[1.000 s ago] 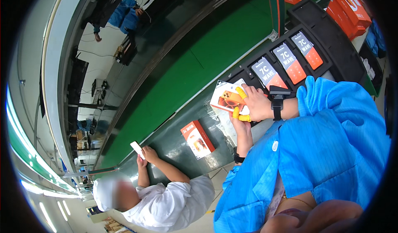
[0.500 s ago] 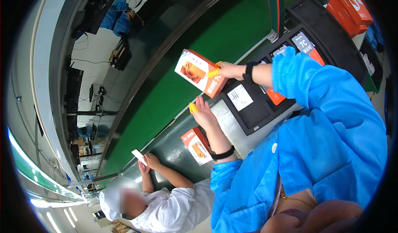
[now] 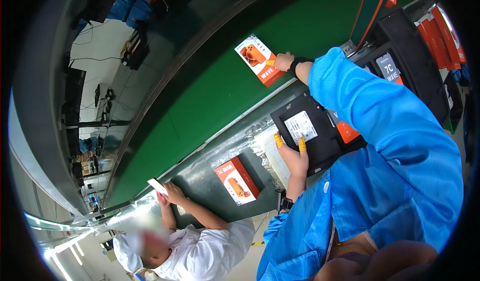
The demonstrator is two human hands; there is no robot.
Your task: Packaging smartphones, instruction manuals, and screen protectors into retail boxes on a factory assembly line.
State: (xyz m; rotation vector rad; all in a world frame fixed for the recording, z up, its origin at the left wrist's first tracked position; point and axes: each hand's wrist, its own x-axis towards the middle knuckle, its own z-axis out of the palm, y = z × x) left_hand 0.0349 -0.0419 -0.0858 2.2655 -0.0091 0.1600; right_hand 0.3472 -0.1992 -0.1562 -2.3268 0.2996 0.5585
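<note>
An orange-and-white product box (image 3: 252, 56) lies at the green conveyor belt, its printed face up. My right hand (image 3: 284, 62) is closed on its near right corner, a yellow-capped finger on the printed face. My left hand (image 3: 294, 157) is lower down by the black tray (image 3: 322, 148), its two yellow-capped fingers apart. They reach the lower edge of a white label sheet (image 3: 301, 125) in the tray, and nothing shows gripped. Grey-and-orange cards (image 3: 387, 67) sit in tray slots, partly hidden by my right sleeve.
Another orange-and-white box (image 3: 235, 182) stands on the dark bench (image 3: 200, 201) left of my left hand. Beside it, a co-worker in white (image 3: 200, 246) holds a pale slab (image 3: 157, 185). Orange boxes (image 3: 437, 38) are stacked at far right. A red-edged upright (image 3: 370, 13) rises at the belt's side.
My right hand has carried the box farther over the belt and lower onto it. My left hand has left the box's side and moved right to the label sheet in the tray.
</note>
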